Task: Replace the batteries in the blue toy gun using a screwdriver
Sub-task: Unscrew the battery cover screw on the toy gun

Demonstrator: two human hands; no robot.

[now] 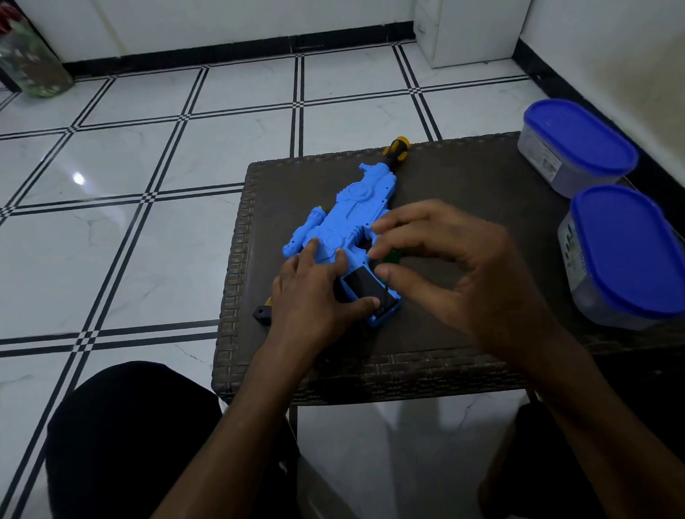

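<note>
The blue toy gun (345, 214) lies flat on a dark wicker table (468, 199), its yellow-and-black muzzle (397, 147) toward the far edge. In its grip the battery compartment (368, 291) shows as a dark open rectangle. My left hand (315, 292) presses down on the gun body, fingers spread on the blue plastic and thumb at the compartment's lower edge. My right hand (451, 262) hovers just right of the grip, its curled fingertips pinching a small green object (392, 257), mostly hidden. No screwdriver is clearly visible.
Two clear tubs with blue lids stand at the table's right edge, one far (577, 147) and one near (631, 254). A dark piece (264, 314) pokes out by my left wrist at the table's left edge. My knees are below the table; white tiled floor lies to the left.
</note>
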